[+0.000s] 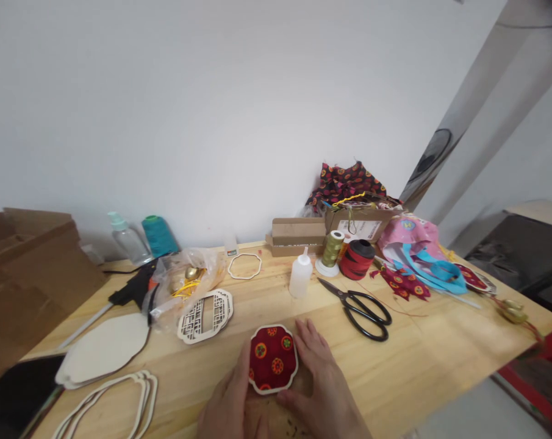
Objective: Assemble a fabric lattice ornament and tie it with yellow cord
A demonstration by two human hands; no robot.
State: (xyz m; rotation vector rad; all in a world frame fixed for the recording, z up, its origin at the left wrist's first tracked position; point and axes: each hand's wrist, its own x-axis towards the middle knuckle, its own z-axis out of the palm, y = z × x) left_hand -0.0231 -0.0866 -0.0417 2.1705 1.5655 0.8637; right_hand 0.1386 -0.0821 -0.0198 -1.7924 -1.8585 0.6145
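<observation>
Red fabric panel [272, 359] in a close two-handed hold

Dotted with round floral motifs and edged by a pale rim, the panel sits near the middle of the desk [422, 341] at its near edge. The left hand [227, 396] and right hand [319, 381] are apart, one on each side, with their fingers against the rim; how hard they press cannot be told. Uneven pressure could shift the rim against the fabric, and a slip could carry the panel over the near edge.

Just beyond lies a stacked lattice frame [205, 316], whose thin fretwork could snap under a careless lean. A hot glue gun [133, 286] points into a clear plastic bag [188, 286]; if the gun is hot, its tip could melt the plastic. That bag holds gold cord and a gold-coloured piece, and its loose opening could let them slide out. A slim squeeze bottle [301, 274] stands upright and could tip if brushed; its contents cannot be made out. Open black-handled scissors [360, 311] lie to the right. At the far edge, a cardboard box [362, 222] carries cord, with patterned fabric heaped behind it
</observation>
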